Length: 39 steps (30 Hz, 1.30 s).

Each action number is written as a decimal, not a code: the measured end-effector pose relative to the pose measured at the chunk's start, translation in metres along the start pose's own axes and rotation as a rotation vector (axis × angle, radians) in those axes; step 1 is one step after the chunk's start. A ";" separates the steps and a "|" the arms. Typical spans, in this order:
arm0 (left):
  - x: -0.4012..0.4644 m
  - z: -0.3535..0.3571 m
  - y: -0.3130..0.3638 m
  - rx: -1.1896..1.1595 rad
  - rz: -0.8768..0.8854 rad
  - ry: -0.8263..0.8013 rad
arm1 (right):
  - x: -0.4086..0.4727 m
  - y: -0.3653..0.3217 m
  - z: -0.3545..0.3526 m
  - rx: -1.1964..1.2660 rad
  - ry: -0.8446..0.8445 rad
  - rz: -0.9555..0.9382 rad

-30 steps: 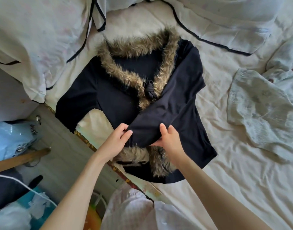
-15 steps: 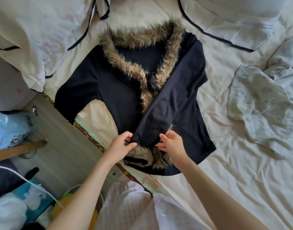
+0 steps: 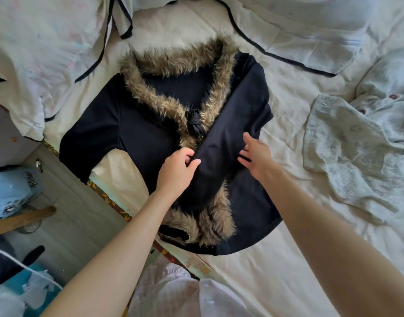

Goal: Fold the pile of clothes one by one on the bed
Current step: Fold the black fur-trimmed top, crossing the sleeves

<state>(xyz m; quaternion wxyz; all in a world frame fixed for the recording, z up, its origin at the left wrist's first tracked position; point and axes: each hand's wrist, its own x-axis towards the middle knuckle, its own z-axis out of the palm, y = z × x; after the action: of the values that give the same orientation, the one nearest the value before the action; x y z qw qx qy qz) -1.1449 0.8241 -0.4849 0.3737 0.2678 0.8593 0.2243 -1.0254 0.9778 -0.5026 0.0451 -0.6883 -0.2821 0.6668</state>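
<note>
A dark navy top (image 3: 139, 131) with a brown fur collar and fur cuffs lies face up on the cream bed sheet (image 3: 288, 259). Its right sleeve (image 3: 221, 145) is folded diagonally across the front, fur cuff near the bed's near edge. My left hand (image 3: 177, 171) pinches the left edge of that folded sleeve. Spread flat, my right hand (image 3: 255, 156) rests on the sleeve's right side, fingers apart. The top's other sleeve (image 3: 82, 147) hangs over the bed's left edge.
A pale floral garment (image 3: 347, 156) lies crumpled on the right of the bed. Pillows and a duvet with dark piping (image 3: 47, 53) lie at the head and left. Left of the bed are the floor, a blue bag (image 3: 11, 191) and a wooden stick (image 3: 20, 221).
Both hands have slid up the folded sleeve from the fur cuff toward its middle. The right hand has opened flat on the fabric. The view has shifted closer.
</note>
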 end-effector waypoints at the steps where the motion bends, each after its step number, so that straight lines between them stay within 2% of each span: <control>1: 0.006 0.001 0.004 0.017 0.000 0.010 | 0.008 -0.009 -0.001 0.032 -0.004 0.008; 6: 0.018 0.004 -0.002 -0.007 -0.051 0.032 | 0.026 -0.038 -0.009 0.309 0.084 -0.064; 9: 0.019 0.003 -0.010 -0.004 -0.077 0.001 | 0.030 -0.053 -0.012 0.464 -0.001 -0.052; 12: 0.021 0.002 -0.014 -0.035 -0.099 -0.022 | 0.031 -0.063 -0.013 0.499 -0.076 0.018; 18: 0.014 0.004 -0.021 -0.091 -0.107 -0.027 | 0.030 -0.060 -0.014 0.698 -0.079 0.063; 21: 0.010 0.005 -0.026 -0.080 -0.120 -0.046 | 0.028 -0.049 -0.020 0.719 -0.112 0.100; 24: 0.004 0.006 -0.033 -0.096 -0.133 -0.050 | 0.027 -0.035 -0.029 0.586 -0.124 0.096; 27: -0.003 0.005 -0.038 -0.115 -0.146 -0.104 | 0.018 -0.014 -0.026 0.189 -0.107 0.027; 29: -0.007 0.007 -0.040 -0.083 -0.158 -0.153 | 0.008 0.001 -0.019 0.035 -0.076 0.006; 34: -0.017 0.003 -0.041 -0.139 -0.132 -0.125 | -0.010 0.023 -0.012 -0.032 0.058 -0.006; 37: -0.025 -0.007 -0.045 -0.183 -0.046 -0.050 | -0.022 0.024 -0.009 -0.363 0.216 -0.227; 39: -0.031 -0.018 -0.054 -0.130 0.023 0.035 | -0.035 0.026 -0.003 -0.666 0.286 -0.493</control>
<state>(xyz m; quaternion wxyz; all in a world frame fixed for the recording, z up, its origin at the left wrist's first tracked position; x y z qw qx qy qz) -1.1561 0.7602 -0.4892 0.3724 0.2489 0.8461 0.2889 -1.0124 0.9415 -0.4822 0.0169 -0.6627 -0.6286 0.4067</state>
